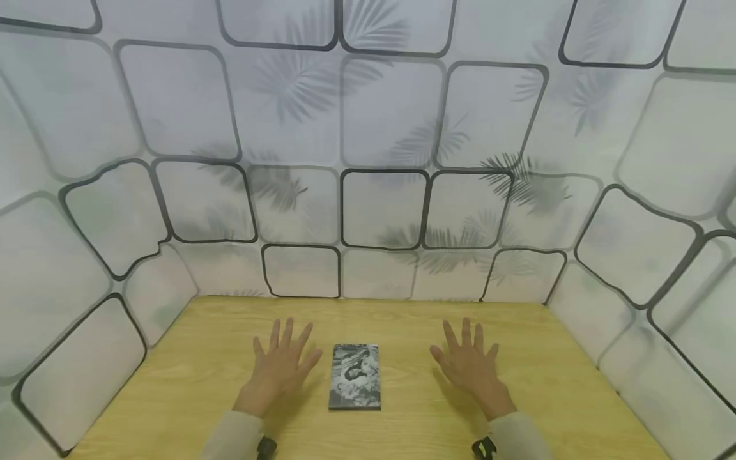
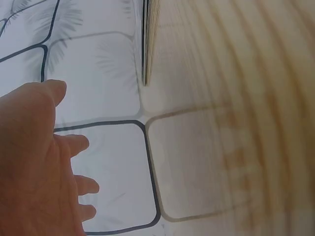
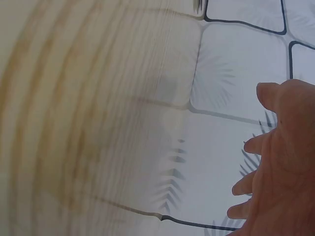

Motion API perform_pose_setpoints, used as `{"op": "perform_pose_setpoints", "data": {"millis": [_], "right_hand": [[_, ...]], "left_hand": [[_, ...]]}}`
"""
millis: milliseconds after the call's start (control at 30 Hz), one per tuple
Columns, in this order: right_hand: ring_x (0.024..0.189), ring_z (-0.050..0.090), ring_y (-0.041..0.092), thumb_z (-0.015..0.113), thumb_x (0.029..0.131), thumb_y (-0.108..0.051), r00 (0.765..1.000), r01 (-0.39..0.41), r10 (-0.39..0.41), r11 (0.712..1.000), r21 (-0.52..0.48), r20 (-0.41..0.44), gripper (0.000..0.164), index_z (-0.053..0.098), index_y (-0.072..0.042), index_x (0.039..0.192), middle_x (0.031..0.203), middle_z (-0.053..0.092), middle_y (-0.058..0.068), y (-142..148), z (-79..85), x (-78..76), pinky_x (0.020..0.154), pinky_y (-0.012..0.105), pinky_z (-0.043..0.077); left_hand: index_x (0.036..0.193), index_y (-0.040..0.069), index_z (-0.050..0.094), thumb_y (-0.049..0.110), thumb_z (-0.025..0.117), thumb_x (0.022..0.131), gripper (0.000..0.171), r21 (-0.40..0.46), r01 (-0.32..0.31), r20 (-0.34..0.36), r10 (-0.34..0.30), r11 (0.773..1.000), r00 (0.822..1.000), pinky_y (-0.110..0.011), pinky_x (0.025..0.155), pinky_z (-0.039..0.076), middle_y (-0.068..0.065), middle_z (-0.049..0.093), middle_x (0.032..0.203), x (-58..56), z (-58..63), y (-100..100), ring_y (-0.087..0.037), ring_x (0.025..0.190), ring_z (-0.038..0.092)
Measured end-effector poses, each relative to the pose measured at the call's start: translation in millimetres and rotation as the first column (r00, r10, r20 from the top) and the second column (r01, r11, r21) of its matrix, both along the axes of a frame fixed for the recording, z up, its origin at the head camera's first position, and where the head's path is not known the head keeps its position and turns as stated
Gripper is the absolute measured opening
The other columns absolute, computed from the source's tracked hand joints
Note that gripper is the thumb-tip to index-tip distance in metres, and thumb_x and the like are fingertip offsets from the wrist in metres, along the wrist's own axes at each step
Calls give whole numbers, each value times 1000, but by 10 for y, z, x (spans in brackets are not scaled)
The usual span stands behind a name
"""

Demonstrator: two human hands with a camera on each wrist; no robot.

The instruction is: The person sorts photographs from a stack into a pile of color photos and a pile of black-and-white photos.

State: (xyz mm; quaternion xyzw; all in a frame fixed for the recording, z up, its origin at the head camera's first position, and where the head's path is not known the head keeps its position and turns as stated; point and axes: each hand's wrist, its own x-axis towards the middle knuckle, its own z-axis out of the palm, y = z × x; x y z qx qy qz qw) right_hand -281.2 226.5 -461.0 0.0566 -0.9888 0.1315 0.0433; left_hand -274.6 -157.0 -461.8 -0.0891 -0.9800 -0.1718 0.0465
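Note:
A flat rectangular item with a black-and-white picture on top, like a thin book, lies on the wooden table between the two hands. In the left wrist view its thin edge shows near the top. My left hand is on its left side, fingers spread and straight, apart from it and holding nothing. On the other side, my right hand is spread the same way, farther from the item, with nothing in it. Both palms face down over the table, and the wrist views show daylight-bright wall beyond the fingertips.
The light wooden table ends at a white wall covering printed with dark rounded squares and grey leaves. Similar covering rises on the left and right. Each sleeve cuff has a dark device by it.

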Motion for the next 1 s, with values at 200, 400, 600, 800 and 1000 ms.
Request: {"op": "perform_pose_setpoints", "data": {"millis": [200,400,600,800,1000], "right_hand": [[150,5,66,39,107,-53,1000,-10,10,1000,4,-2,75,23,-6,163,165,7,40,-55,-9,1,108,92,8],[151,7,65,41,108,-52,1000,-5,5,1000,7,-6,74,23,-6,163,165,8,39,-102,14,26,108,92,8],[151,8,65,42,107,-51,1000,2,-2,1000,8,-14,72,26,-7,162,165,10,39,-141,18,42,108,91,9],[150,9,66,43,107,-50,1000,-5,6,1000,2,-24,72,26,-6,162,164,12,40,-165,7,52,108,91,8],[150,10,66,45,107,-49,999,-14,14,1000,5,-45,71,28,-7,162,164,15,40,-168,8,51,108,91,12]], "left_hand": [[163,20,31,57,45,104,70,23,6,-2,-6,1000,1000,-86,115,-2,-25,15,171,32,-14,-17,-50,158,2],[161,18,34,54,46,105,68,34,17,-47,-16,999,999,-86,115,-1,-27,18,169,14,-39,-1,-52,158,7],[163,21,31,54,46,105,68,10,16,-21,-15,1000,1000,-86,115,0,-26,16,170,14,-29,24,-51,158,4],[163,21,29,56,44,105,69,1,19,-3,-19,1000,1000,-86,115,0,-25,14,171,28,-32,41,-51,158,2],[163,21,29,55,45,105,69,8,24,-4,-24,1000,1000,-87,114,0,-26,13,171,30,0,51,-51,158,0]]}}
